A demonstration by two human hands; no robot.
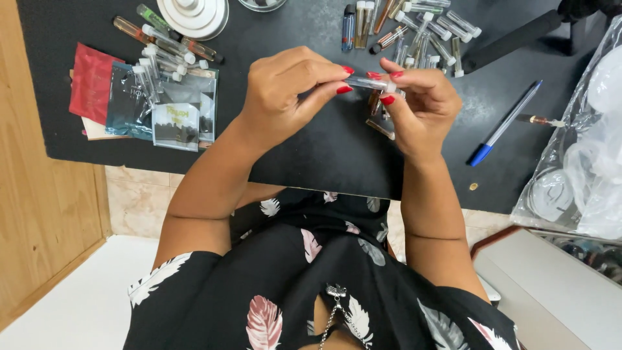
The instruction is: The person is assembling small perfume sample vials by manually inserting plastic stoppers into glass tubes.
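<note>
A small clear sample vial with a white cap is held level between both hands above the black table. My left hand pinches its left end with thumb and fingers. My right hand grips the capped right end with its fingertips. A few more small vials lie on the table just under the right hand, partly hidden by it.
Many clear vials lie at the table's back, others at the back left beside dark and red sachets. A blue pen lies right. A clear plastic bag sits far right. A white round lid is behind.
</note>
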